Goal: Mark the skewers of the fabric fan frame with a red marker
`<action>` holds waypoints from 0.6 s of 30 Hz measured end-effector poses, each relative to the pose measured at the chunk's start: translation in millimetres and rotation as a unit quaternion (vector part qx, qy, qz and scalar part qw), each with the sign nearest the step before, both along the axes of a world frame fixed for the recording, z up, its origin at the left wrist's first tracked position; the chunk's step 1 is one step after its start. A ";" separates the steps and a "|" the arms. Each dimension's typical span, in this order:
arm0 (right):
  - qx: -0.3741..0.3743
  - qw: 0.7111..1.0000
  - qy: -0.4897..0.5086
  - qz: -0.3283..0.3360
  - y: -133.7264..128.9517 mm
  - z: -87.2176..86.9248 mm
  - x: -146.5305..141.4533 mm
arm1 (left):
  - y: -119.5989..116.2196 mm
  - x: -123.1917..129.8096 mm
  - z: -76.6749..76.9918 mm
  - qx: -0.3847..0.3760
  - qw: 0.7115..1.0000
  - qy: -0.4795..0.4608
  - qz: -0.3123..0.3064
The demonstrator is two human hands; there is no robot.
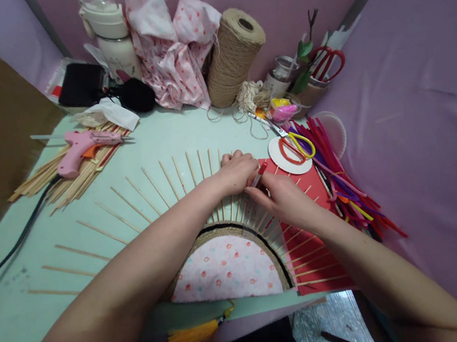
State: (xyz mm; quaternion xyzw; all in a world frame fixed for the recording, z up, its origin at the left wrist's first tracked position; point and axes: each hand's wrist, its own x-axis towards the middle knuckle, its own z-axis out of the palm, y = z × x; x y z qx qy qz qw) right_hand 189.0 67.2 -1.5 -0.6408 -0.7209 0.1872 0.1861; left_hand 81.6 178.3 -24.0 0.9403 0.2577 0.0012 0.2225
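Right hand (281,194): fingers clamped pen (260,175), slanted toward one o'clock.
Left hand (239,171): lay at pen's ten o'clock, grip unclear.

No txt, nos. or brands legible; script-like marks on white bottle (120,56) too sm. & blurred to read

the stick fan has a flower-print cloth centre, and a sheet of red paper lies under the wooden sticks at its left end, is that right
Not quite: in the head view, the red paper lies under the wooden sticks at the right end of the stick fan. The flower-print cloth centre is as you say.
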 end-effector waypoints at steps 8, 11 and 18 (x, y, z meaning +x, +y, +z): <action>0.001 1.000 -0.011 -0.003 1.1 0.5 -0.2 | 1.5 2.4 -4.5 0.003 1.000 -0.004 0.002; -0.001 1.000 -0.004 0.000 0.5 1.1 0.1 | 1.8 2.0 -5.1 0.003 1.000 -0.004 0.005; -0.001 1.000 0.007 -0.002 -1.3 -0.4 -1.6 | 1.2 1.1 -2.3 0.001 1.000 -0.007 -0.001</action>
